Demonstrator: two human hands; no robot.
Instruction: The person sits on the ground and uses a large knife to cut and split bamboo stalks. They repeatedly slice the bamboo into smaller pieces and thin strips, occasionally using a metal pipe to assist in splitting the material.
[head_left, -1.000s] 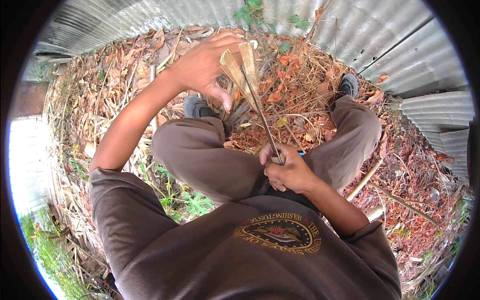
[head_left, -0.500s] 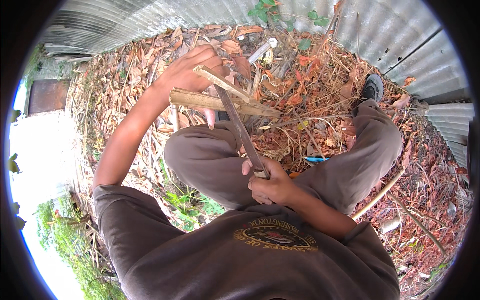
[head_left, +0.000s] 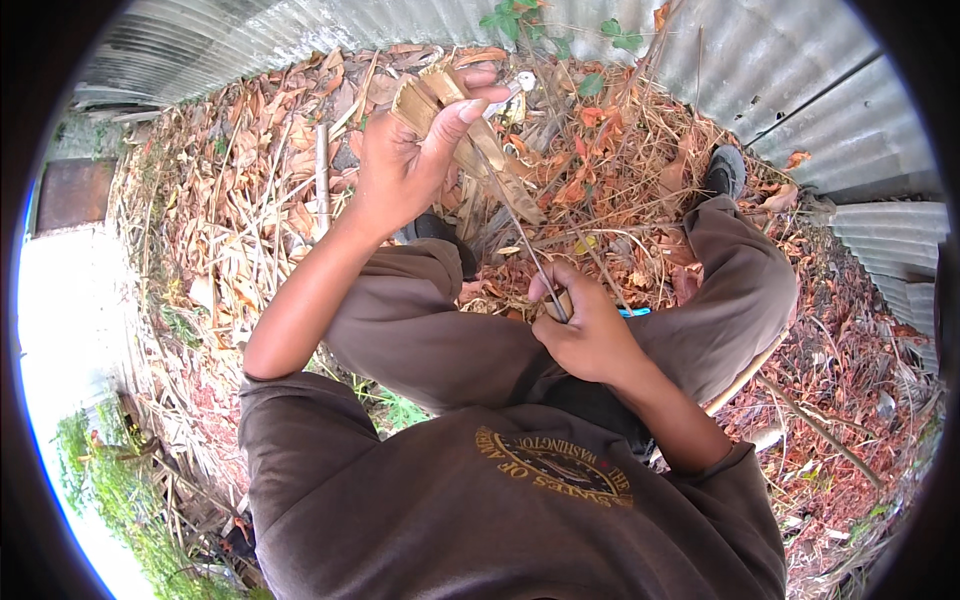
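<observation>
My left hand is up at the far left of centre, thumb in front and fingers behind, gripping a pale split piece of wood. The wood is parted at its upper end and tapers toward the lower right. In front of my lap, my right hand is closed round the handle of a long knife. Its thin dark blade appears nearly edge-on and slants up to the wood. Whether the blade's far end lies inside the split or against the wood's side, I cannot tell.
Dry leaves and twigs cover the ground. Corrugated metal sheets stand along the far side and right. A small blue object lies by my right thigh, and thin sticks lie at the right. A pale stick rests at the left.
My left hand has turned and now wraps the split wood, whose upper end has swung up. The knife has rolled edge-on, and my right hand has shifted slightly right and farther away.
</observation>
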